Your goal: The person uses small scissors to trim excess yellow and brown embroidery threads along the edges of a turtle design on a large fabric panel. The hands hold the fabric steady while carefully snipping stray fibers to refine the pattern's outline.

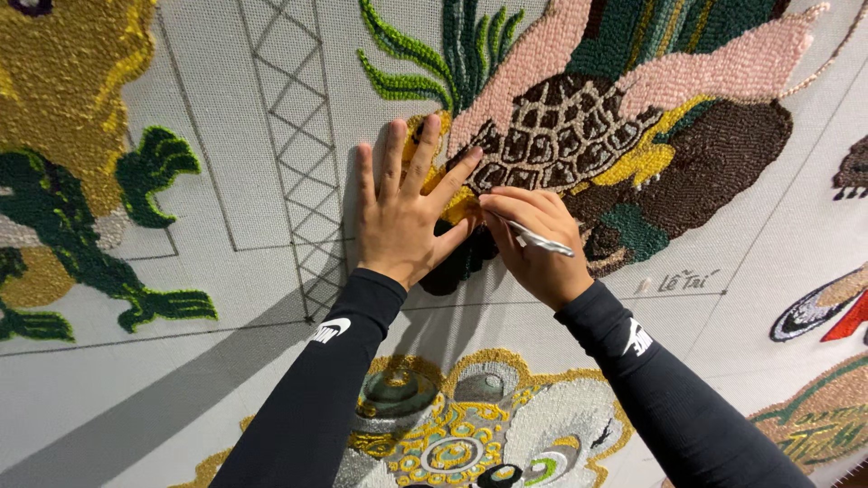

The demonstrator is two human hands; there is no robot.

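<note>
A large white backing cloth (226, 108) carries several tufted yarn pictures. My left hand (402, 203) lies flat with fingers spread on a yellow tufted patch (457, 203) at the edge of a brown, pink and green turtle-like design (624, 126). My right hand (533, 239) is closed around a thin white pen-like tool (541, 240), its tip hidden near the yellow patch beside a black tufted area (452, 267). Both arms wear black sleeves.
A gold and green figure (72, 172) fills the left side. A drawn lattice outline (298, 136) runs down beside my left hand. A gold, grey and white design (470, 425) lies below my arms; further coloured tufted pieces (827, 312) sit at the right edge.
</note>
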